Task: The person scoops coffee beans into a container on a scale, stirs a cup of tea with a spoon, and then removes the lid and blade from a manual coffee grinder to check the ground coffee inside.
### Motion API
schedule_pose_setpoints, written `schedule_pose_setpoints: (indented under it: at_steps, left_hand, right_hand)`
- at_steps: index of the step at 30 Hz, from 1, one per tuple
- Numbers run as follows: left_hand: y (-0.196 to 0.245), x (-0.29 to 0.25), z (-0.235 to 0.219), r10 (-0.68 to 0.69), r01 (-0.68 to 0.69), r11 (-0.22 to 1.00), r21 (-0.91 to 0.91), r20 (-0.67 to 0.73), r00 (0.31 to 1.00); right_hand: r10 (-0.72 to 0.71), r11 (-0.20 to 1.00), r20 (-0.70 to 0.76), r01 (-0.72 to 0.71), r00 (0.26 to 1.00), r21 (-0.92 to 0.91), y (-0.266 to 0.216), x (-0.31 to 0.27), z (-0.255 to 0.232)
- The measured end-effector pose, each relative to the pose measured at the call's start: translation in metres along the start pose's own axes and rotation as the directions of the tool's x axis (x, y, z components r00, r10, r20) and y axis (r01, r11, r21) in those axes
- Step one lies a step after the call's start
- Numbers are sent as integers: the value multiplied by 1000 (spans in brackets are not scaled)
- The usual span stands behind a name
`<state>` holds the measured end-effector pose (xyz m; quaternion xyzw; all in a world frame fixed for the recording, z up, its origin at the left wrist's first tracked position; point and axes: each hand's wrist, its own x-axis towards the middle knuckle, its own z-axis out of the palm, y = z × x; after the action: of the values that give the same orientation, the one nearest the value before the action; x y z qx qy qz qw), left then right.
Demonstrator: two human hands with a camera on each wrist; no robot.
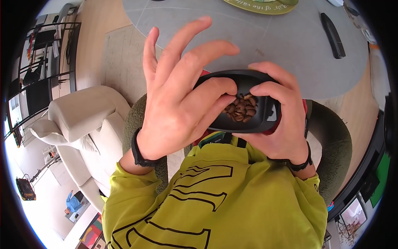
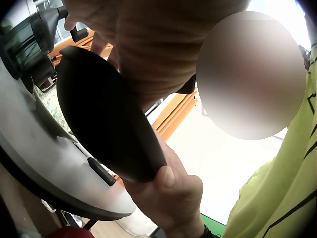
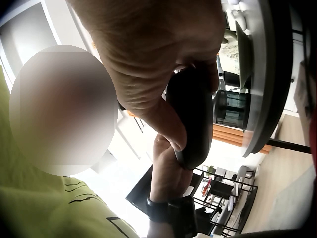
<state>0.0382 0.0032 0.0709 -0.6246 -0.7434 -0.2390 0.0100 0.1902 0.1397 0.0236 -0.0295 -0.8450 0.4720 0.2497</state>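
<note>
A black oval dish (image 1: 224, 123) with a small pile of brown coffee beans (image 1: 241, 110) is held in front of the torso, close to the table's near edge. My right hand (image 1: 286, 110) grips the dish's right end, its index fingertip bent over the rim beside the beans. From the left, my left hand (image 1: 178, 93) reaches into the dish. Its thumb and index finger pinch at the left edge of the pile, while the other fingers stay raised and spread. Both wrist views show the dish (image 2: 104, 119) from outside, its beans hidden.
Ahead is a grey round table (image 1: 290, 54) bearing a green plate (image 1: 269, 10) with lettering and a long black object (image 1: 333, 37). Dark green chair arms (image 1: 331, 137) flank the body. A cream sofa (image 1: 93, 108) stands at left, and a person (image 1: 74, 202) in blue is farther off.
</note>
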Motion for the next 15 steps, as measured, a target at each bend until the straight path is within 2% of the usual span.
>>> schedule_pose_setpoints:
  at_steps: [3, 5, 6, 7, 8, 9, 10, 11, 13, 15]
  left_hand:
    - [-3, -1, -2, 75, -75, 997, 2, -77, 994]
    - [-5, -5, -5, -37, -12, 951, -310, -154, 987]
    - [-13, -5, -6, 3, -73, 905, -420, -165, 986]
    - [-12, -9, -6, 3, -72, 912, -403, -169, 986]
    - [-6, -12, -5, -232, 70, 705, -706, -135, 963]
    - [-1, -13, -3, -431, 157, 380, -912, -24, 902]
    - [1, -10, -2, -477, 150, 285, -947, -4, 879]
    - [0, -9, -3, -480, 148, 298, -943, -14, 877]
    - [-2, -9, -4, -503, 180, 106, -978, 103, 858]
    - [-3, -9, -4, -507, 188, 111, -976, 107, 855]
  right_hand:
    - [9, 999, 0, -9, 1000, 31, 0, 0, -2]
    - [2, 1000, -8, -2, 1000, 4, 2, 2, -3]
    - [-12, 1000, -9, 12, 1000, 12, 1, 3, -5]
    - [6, 1000, -2, -6, 1000, -2, -1, 4, -7]
    - [22, 1000, 4, -22, 1000, -15, -2, 5, -8]
    - [6, 1000, 5, -6, 1000, -5, -2, 4, -8]
    - [28, 1000, -8, -28, 1000, 8, -1, 4, -6]
    - [51, 998, -21, -51, 998, 20, -1, 3, -6]
    - [53, 998, -23, -52, 998, 20, -3, 4, -5]
    - [63, 998, -26, -63, 998, 12, -3, 6, -4]
